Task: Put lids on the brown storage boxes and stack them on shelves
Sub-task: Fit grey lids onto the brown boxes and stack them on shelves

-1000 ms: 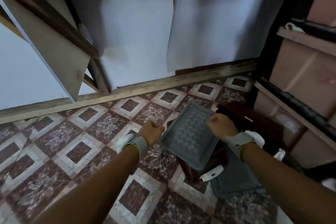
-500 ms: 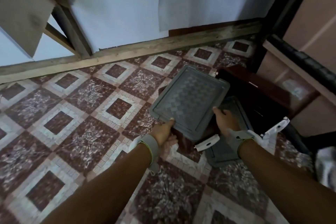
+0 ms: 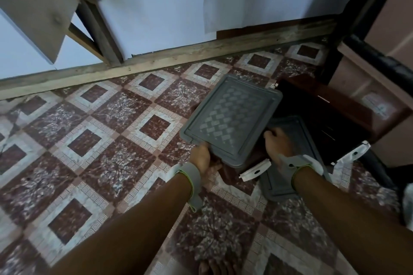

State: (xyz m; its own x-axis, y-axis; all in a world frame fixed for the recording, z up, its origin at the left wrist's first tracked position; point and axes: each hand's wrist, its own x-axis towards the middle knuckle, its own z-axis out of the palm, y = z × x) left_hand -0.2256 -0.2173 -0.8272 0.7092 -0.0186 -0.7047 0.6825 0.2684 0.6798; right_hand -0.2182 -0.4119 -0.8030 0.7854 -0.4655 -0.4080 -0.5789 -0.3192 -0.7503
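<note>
Lid (image 3: 230, 118) lower, both hands gripping.

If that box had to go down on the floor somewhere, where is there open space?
Bare tiled floor spreads left of the lidded box, up to the wooden beam. Right is crowded: an open brown box, a spare grey lid and the shelf frame.

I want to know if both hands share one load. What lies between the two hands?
In the head view, the grey lid atop a brown box spans the gap between the left hand and right hand.
</note>
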